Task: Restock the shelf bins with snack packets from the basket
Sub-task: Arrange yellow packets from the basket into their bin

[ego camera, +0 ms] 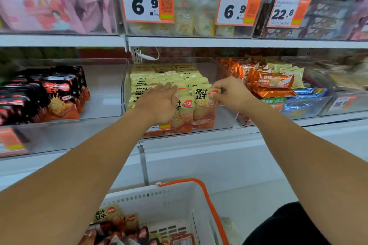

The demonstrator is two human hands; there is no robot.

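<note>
Right hand (229, 93) pinches yellow packet's (205, 95) right edge.

Packets (169, 79) in middle bin (225, 117), rows front to back. Basket (179, 201) below shelf edge (199, 143), before bin; packets inside, left corner.

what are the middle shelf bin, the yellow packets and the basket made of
The middle bin looks like clear rigid plastic: the packets show through its glossy front wall. The yellow packets seem to be printed plastic film with a slight sheen, one pinched by the right hand. The basket looks like white moulded plastic, matte, with perforated walls and an orange handle.
</note>
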